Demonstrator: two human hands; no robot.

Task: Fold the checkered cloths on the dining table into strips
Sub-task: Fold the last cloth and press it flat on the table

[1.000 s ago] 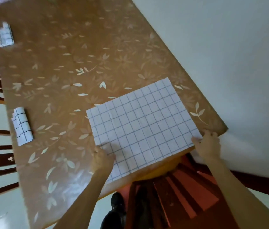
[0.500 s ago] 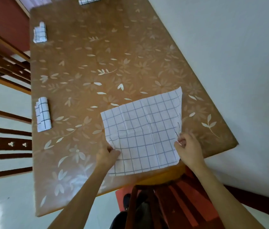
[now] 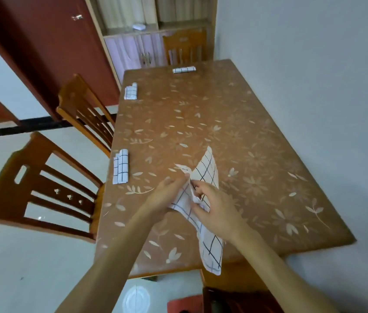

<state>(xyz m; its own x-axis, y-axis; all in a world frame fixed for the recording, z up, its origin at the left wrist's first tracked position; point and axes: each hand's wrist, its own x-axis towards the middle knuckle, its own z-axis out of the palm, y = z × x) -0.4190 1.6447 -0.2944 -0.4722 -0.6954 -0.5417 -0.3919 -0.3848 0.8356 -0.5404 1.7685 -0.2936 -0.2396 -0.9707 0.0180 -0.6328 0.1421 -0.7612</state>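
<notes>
both hands are gripping one checkered cloth [image 3: 203, 213] above the near part of the bench [image 3: 257, 159], which is wearing a brown cover with pale leaf and flower prints. the left hand [image 3: 167, 196] is pinching the cloth's left side, fingers pointing toward the middle, while the right hand [image 3: 214, 207] is clenching a bunched fold right beside it, so the two hands are nearly touching. the cloth is crumpled at the grip; one end is fanning up and away over the bench, and the other end is hanging down past the right wrist toward the near bench edge. three folded checkered strips are lying apart on the bench: the nearest strip [image 3: 120, 167] at the left edge, a second strip [image 3: 131, 91] farther along that same edge, and a third strip [image 3: 184, 70] at the far end. two wooden chairs [image 3: 42, 188] are standing along the left side, and another chair [image 3: 185, 47] is sitting at the far end before a cabinet [image 3: 133, 37].
</notes>
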